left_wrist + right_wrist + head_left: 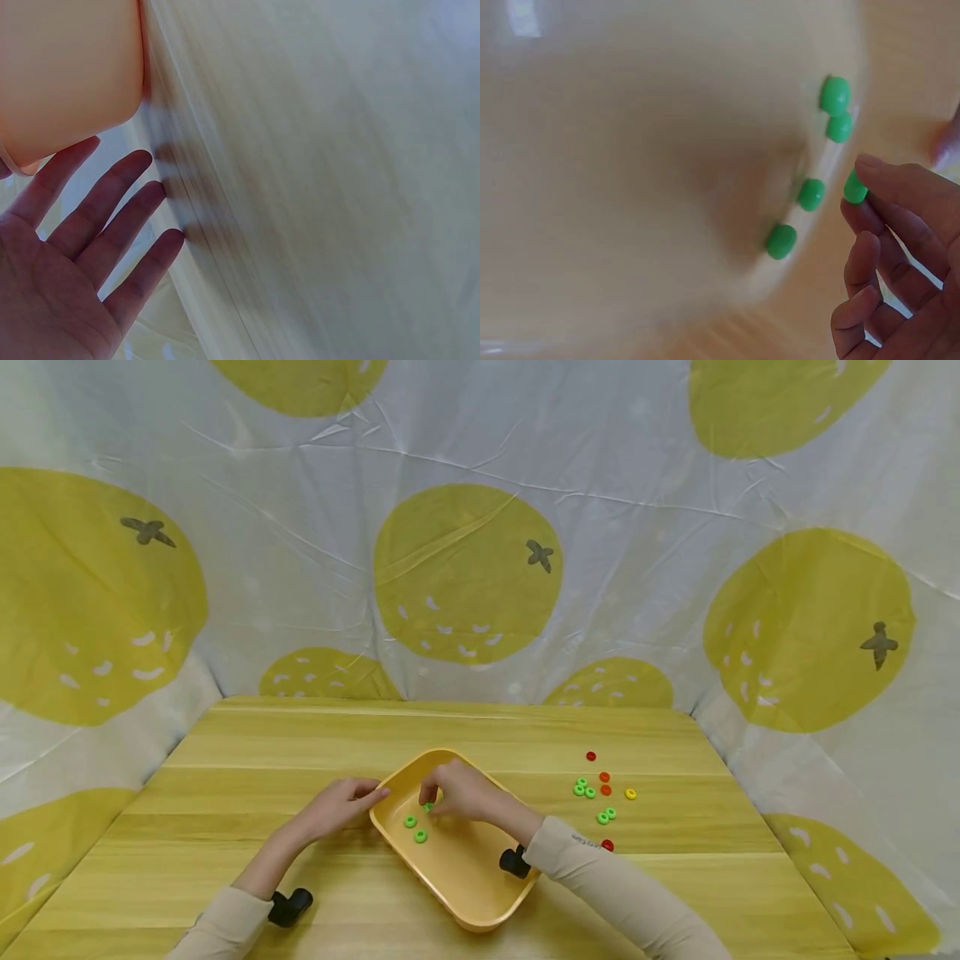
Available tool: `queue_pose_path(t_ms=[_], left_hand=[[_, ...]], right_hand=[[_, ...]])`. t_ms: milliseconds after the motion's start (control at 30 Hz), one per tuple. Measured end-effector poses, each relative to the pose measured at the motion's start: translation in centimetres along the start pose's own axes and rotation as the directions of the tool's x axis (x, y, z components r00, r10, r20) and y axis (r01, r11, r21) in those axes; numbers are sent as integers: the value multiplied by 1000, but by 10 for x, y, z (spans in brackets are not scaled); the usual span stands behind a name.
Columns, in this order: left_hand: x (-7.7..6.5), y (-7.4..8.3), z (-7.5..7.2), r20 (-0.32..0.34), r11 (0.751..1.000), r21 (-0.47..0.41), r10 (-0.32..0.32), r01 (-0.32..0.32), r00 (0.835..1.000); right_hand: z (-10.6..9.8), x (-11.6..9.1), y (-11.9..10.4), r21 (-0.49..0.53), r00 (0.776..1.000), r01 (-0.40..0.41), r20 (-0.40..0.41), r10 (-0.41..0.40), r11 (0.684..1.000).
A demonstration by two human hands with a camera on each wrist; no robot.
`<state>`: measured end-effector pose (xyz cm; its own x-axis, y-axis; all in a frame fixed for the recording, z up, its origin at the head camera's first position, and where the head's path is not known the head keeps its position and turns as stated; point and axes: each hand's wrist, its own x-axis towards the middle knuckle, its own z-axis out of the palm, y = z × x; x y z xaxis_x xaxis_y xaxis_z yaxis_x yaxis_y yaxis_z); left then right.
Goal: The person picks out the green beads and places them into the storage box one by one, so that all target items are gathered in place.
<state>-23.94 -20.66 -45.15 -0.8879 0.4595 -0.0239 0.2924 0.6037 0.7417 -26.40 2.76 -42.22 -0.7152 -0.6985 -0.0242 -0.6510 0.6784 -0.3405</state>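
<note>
Left grip [330,814] — relaxed, fingers spread — touches the rim of a yellow tray [465,868] on the wood-grain counter [247,768], a fruit-print sheet [465,464] behind. Right grip [461,792] pinches a green ring [855,189] over the tray; loose rings [590,793] lie farther right.

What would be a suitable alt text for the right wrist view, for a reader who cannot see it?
A right hand pinches a small green bead over a smooth, pale orange tray. More green beads lie near one end of the tray, and part of the left hand shows at the picture's right edge.
</note>
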Motion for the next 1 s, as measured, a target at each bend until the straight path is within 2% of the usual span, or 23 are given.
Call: queue_pose_path(t_ms=[300, 633, 833, 1000], left_hand=[[1, 4, -1, -10, 1000, 21, -19, 19, 1000], [-1, 5, 0, -11, 999, 28, -30, 31, 999], [-3, 3, 1, -19, 999, 23, -29, 30, 999], [-2, 1, 1, -12, 999, 26, -19, 19, 1000]], right_hand=[[16, 0, 4, -99, 999, -1, 43, 6, 995], [16, -2, 4, -98, 1000, 6, 30, -3, 995], [10, -4, 5, -34, 1000, 0, -23, -1, 999], [-2, -8, 4, 57, 994, 6, -109, 1, 998]])
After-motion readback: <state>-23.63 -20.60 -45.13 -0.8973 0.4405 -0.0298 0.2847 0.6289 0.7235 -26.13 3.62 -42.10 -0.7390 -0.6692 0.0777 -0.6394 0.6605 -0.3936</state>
